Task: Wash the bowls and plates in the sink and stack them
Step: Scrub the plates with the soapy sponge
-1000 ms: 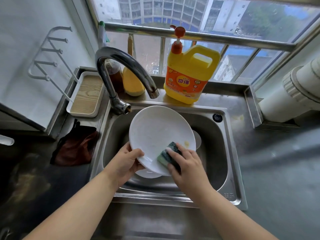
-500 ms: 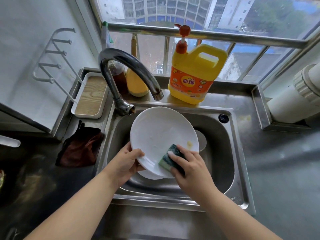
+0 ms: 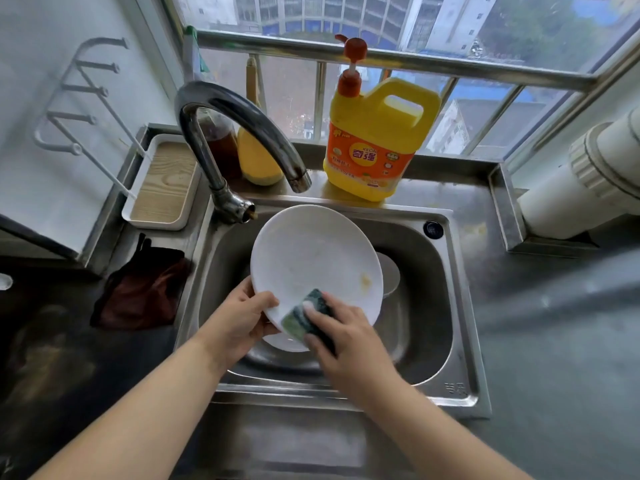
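Daylight from a barred window falls on a stainless steel sink (image 3: 446,306) set into a dark worktop, with a curved tap (image 3: 239,126) at its back left and a yellow pump bottle of detergent (image 3: 374,143) on the ledge behind it. A white plate (image 3: 311,258) is held tilted over the basin, its face turned toward the camera; its lower left rim is gripped by the left hand (image 3: 239,320), thumb on the face and fingers curled behind. A green sponge (image 3: 304,317) is pinched by the right hand (image 3: 346,337) and pressed against the lower part of the plate. A yellowish smear (image 3: 365,280) is seen on the face just above and to the right of the sponge, so the scrubbing is judged unfinished. The step would best be done by carrying the sponge up over that smear with firm, overlapping strokes while the plate is braced from behind, then round the rim and across the back. The grip on the wet rim should be kept tight, since a soapy plate may slip and strike what lies below: another white dish (image 3: 284,341) is visible under the held plate, and a further pale round piece (image 3: 389,275) sits behind its right edge, though what it is cannot be told. No water is seen running from the tap, so rinsing is taken to be yet to come, and no washed stack is in view.
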{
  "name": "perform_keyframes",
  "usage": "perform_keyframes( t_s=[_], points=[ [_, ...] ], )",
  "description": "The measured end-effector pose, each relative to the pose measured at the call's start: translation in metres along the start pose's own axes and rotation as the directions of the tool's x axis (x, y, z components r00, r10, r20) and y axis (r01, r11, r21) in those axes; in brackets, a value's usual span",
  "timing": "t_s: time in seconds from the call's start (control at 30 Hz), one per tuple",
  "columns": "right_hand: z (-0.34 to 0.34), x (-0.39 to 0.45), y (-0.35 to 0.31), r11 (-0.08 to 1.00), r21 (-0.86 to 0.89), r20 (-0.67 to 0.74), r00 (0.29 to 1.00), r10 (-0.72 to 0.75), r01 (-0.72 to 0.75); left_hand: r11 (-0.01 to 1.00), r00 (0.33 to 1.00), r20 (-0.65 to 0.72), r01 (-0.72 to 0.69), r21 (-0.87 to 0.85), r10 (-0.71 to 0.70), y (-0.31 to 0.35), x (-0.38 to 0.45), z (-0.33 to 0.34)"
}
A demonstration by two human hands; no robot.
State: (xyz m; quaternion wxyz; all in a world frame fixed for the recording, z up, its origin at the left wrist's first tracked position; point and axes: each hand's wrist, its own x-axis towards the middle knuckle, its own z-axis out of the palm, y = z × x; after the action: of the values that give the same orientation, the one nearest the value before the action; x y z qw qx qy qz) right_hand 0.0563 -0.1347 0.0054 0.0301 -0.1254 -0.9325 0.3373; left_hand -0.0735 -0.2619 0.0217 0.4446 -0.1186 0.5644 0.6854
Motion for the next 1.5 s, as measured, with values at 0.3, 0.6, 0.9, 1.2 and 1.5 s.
perform_keyframes(
  t_s=[0.3, 0.6, 0.9, 1.2, 1.5],
  points=[
    [-0.025, 0.004, 0.061, 0.971, -0.236, -0.027, 0.999, 0.034, -0.040, 0.999, 1.000, -0.013, 0.021, 0.040, -0.021, 0.007, -0.002, -0.007],
    [-0.006, 0.007, 0.006, 0.999, -0.002, 0.072, 0.996, -0.047, 0.047, 0.999, 1.000, 0.004, -0.026, 0.038, 0.026, 0.011, -0.001, 0.007],
    [-0.025, 0.015, 0.048, 0.977, -0.157, -0.040, 0.989, 0.139, -0.144, 0.999, 1.000, 0.016, 0.005, 0.053, -0.006, 0.016, -0.005, 0.001],
    [-0.021, 0.002, 0.029, 0.986, -0.141, 0.015, 0.996, -0.092, 0.094, 0.995, 1.000, 0.006, -0.009, 0.099, 0.009, 0.019, -0.006, -0.003],
    [-0.036, -0.008, 0.041, 0.894, -0.425, 0.014, 0.988, -0.152, 0.143, 0.985, 0.998, -0.060, 0.022, 0.170, -0.012, 0.038, 0.001, -0.005]
  ],
)
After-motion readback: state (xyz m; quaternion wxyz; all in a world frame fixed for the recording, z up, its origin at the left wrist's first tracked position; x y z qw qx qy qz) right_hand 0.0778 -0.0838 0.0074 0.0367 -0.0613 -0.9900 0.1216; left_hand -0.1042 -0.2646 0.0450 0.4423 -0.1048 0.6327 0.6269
